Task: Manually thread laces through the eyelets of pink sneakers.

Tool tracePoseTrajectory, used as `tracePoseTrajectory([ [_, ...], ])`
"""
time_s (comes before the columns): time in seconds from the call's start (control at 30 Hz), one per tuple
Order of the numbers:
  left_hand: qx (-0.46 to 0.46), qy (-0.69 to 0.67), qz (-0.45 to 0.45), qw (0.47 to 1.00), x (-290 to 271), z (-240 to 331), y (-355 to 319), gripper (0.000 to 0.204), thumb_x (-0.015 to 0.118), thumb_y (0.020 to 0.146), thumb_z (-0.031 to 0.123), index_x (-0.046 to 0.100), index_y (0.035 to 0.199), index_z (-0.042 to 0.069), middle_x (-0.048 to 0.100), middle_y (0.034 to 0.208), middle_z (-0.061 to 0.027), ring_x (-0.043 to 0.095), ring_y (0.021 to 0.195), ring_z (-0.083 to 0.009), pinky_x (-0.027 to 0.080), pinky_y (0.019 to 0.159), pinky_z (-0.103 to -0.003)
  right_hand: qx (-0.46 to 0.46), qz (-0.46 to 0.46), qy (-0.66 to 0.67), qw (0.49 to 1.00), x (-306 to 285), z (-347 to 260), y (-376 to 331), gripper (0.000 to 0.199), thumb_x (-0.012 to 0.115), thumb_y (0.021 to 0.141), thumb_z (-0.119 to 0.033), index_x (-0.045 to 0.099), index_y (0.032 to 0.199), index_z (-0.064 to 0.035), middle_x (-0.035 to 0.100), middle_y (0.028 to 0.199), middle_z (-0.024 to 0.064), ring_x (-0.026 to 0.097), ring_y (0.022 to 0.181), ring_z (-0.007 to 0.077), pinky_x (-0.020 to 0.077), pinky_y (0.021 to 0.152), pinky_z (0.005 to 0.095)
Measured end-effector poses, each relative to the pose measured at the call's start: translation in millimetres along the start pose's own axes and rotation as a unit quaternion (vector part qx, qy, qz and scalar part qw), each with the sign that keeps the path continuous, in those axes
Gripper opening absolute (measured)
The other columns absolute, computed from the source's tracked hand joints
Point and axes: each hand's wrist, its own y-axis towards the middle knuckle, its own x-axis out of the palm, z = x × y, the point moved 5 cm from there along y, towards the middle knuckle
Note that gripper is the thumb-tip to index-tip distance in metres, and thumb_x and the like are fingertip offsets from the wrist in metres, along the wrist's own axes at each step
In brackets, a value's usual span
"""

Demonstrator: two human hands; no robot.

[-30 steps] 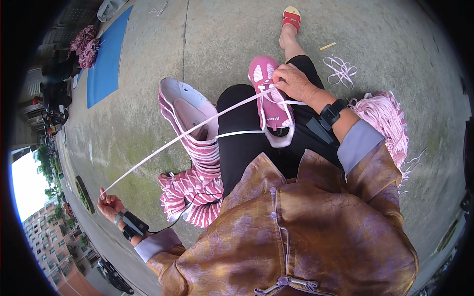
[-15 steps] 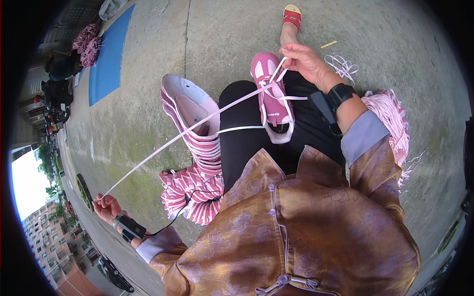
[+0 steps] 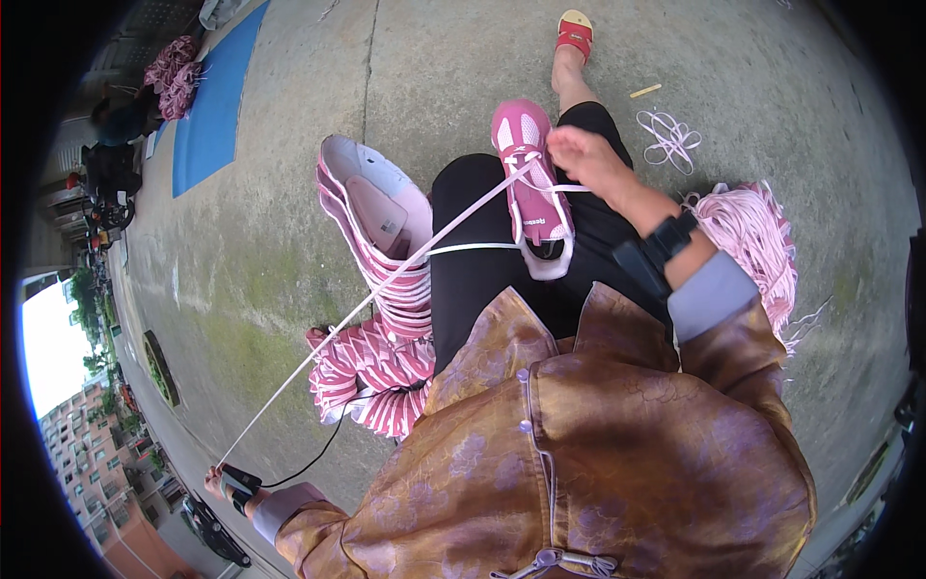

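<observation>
A pink and white shoe upper (image 3: 519,124) lies on my lap, its toe pointing away from me. From its eyelets a pale pink lace (image 3: 405,265) stretches taut, down and left, to my left hand (image 3: 218,481), which is closed on it far out to the side. My right hand (image 3: 590,160) hovers just right of the shoe upper, slightly blurred, fingers extended and no lace visible in them. A shorter stretch of lace crosses the shoe toward my right thigh. A white band (image 3: 473,248) spans my left thigh beside the heel.
Left of my legs, a nested stack of pink shoe uppers (image 3: 403,299) curves along the concrete. A bundle of pink laces (image 3: 748,236) is at my right. Farther out are loose laces (image 3: 667,142), a yellow strip (image 3: 645,91) and a blue mat (image 3: 220,106).
My left hand has pulled lower and slightly right with the lace still taut. My right hand has let go of the lace loop and moved down a little, its fingers straightened.
</observation>
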Motion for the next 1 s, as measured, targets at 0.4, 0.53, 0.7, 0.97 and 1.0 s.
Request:
tracePoseTrajectory([
  [0.4,0.164,-0.651,-0.427,0.605,22.7,363.5,-274.6,0.014,0.050,0.086,0.008,0.051,0.097,0.000,0.058,0.091,-0.0113,0.053,0.072,-0.0121,0.044,0.067,-0.023,-0.030,0.053,0.202,0.977,-105.1,-96.1,-180.9,0.018,0.050,0.085,-0.009,0.056,0.100,-0.0012,0.053,0.059,0.0009,0.041,0.045,0.0032,0.0320,0.041,0.0155],
  [0.53,0.216,-0.668,-0.507,0.500,32.9,439.7,-362.8,0.015,0.051,0.085,0.007,0.050,0.098,0.001,0.057,0.088,-0.0081,0.052,0.069,-0.0101,0.043,0.063,-0.021,-0.173,0.127,0.414,0.885,-172.6,-129.5,-222.9,0.018,0.052,0.083,-0.008,0.052,0.099,-0.0004,0.051,0.062,0.0023,0.038,0.047,0.0057,0.0360,0.048,0.0216],
  [0.7,0.279,-0.618,-0.589,0.440,22.9,494.9,-463.1,0.016,0.053,0.084,0.010,0.051,0.100,0.005,0.057,0.084,-0.0050,0.050,0.061,-0.0068,0.040,0.059,-0.018,-0.266,0.367,0.429,0.781,-275.8,-149.1,-293.0,0.013,0.051,0.083,-0.008,0.052,0.095,-0.0012,0.054,0.067,0.0036,0.043,0.049,0.0075,0.0394,0.049,0.0225],
  [0.97,0.271,-0.619,-0.624,0.393,9.5,509.2,-520.3,0.015,0.055,0.083,0.007,0.055,0.097,0.003,0.060,0.081,-0.0082,0.053,0.060,-0.0086,0.044,0.059,-0.020,-0.372,0.478,0.387,0.695,-348.0,-189.0,-338.8,0.010,0.050,0.082,-0.006,0.053,0.090,-0.0010,0.059,0.073,0.0059,0.057,0.060,0.0114,0.0490,0.060,0.0286],
  [1.0,0.266,-0.620,-0.630,0.386,9.8,510.9,-523.4,0.015,0.055,0.083,0.006,0.054,0.097,0.003,0.059,0.081,-0.0085,0.053,0.060,-0.0086,0.044,0.058,-0.020,-0.381,0.495,0.391,0.676,-357.6,-190.7,-340.5,0.013,0.047,0.082,-0.005,0.050,0.092,0.0023,0.059,0.080,0.0111,0.059,0.069,0.0164,0.0503,0.068,0.0332],
])
